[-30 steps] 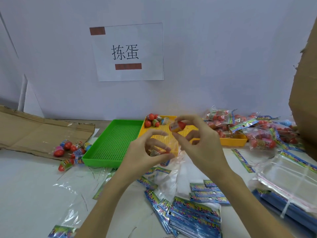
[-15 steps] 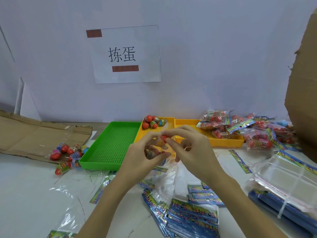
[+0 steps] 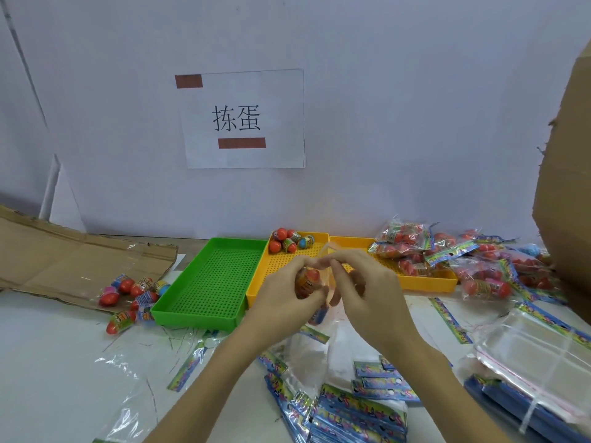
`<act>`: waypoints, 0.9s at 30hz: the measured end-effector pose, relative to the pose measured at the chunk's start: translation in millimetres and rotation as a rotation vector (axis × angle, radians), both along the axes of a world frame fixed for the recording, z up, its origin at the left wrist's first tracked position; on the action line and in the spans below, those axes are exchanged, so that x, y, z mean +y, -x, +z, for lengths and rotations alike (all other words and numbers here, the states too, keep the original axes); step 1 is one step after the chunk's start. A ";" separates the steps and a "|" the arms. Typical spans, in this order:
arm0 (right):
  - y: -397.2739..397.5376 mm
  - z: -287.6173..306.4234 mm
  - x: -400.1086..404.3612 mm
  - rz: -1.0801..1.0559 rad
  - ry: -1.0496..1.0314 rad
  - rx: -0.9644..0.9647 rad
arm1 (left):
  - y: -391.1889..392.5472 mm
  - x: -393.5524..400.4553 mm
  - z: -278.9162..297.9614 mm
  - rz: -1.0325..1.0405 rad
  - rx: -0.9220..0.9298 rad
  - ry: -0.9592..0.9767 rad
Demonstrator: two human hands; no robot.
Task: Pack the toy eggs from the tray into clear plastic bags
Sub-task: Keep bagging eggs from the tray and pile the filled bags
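My left hand (image 3: 281, 295) grips a clear plastic bag (image 3: 311, 343) near its mouth, with a red toy egg (image 3: 308, 279) showing inside it between my fingers. My right hand (image 3: 367, 292) pinches the bag's top edge, fingertips meeting those of my left hand above the yellow tray (image 3: 287, 263). The bag hangs down between my wrists. Several loose toy eggs (image 3: 289, 243) lie in the yellow tray's far corner.
A green tray (image 3: 211, 282) sits left of the yellow one. Loose eggs (image 3: 131, 292) lie by flattened cardboard (image 3: 64, 260). A second yellow tray (image 3: 425, 279) and filled bags (image 3: 479, 263) are at right. Empty bags (image 3: 540, 356) and printed header cards (image 3: 351, 410) cover the near table.
My right hand brought the egg down from above the tray into the bag's mouth. Both hands closed together at the bag's top edge.
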State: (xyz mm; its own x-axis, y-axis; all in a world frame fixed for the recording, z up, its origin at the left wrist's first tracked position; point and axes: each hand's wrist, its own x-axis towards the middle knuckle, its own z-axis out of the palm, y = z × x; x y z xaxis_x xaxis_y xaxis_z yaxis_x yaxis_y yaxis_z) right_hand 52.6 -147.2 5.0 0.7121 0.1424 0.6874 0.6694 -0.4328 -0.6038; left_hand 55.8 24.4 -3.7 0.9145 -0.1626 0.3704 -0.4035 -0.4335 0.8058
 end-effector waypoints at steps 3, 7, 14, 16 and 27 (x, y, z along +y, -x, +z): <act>-3.9 -4.5 -2.4 -0.068 -0.125 0.041 | -10.9 4.3 5.4 0.117 -0.029 -0.057; -13.8 -16.5 -3.5 -0.151 -0.061 0.139 | -14.8 18.6 -0.1 0.180 -0.010 0.027; -61.8 -15.0 19.6 -0.173 0.301 0.184 | -8.9 32.0 -11.8 0.065 0.191 0.371; -91.3 -9.0 31.2 -0.186 0.425 0.249 | -8.6 33.6 -11.7 0.057 0.220 0.404; -195.1 -30.1 60.4 -0.280 0.849 0.232 | -17.6 53.1 7.8 -0.041 0.543 0.723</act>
